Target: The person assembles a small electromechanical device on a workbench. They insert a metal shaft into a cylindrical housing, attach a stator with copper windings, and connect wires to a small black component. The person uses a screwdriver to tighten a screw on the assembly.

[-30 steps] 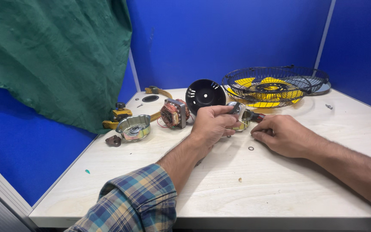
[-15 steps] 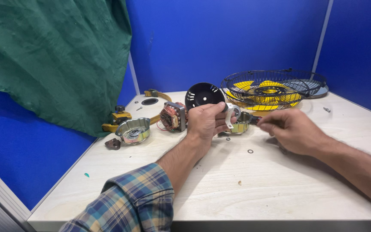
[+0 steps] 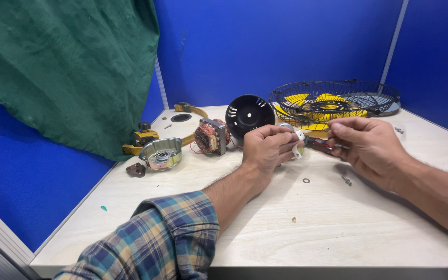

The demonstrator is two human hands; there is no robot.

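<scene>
My left hand (image 3: 265, 148) is closed around a small silver metal part with a white bracket (image 3: 296, 146), held just above the pale tabletop (image 3: 338, 228). My right hand (image 3: 369, 145) is right beside it, thumb and fingers pinched together at the end of a thin tool with a red and black section (image 3: 320, 145) that reaches to the part. What sits at the fingertips is too small to make out. A washer (image 3: 306, 181) and a screw (image 3: 346, 180) lie on the table below my hands.
Behind my hands stand a copper-wound motor core (image 3: 211, 136), a black round cover (image 3: 249, 115) and a wire fan guard with yellow blades (image 3: 333, 101). A silver motor cap (image 3: 161, 153) and yellow tool (image 3: 143, 139) lie left. Green cloth (image 3: 63, 67) hangs over blue partitions.
Both hands have lifted off the table with the small part and now hold it higher. My right fingers have moved from the tabletop up to the tool.
</scene>
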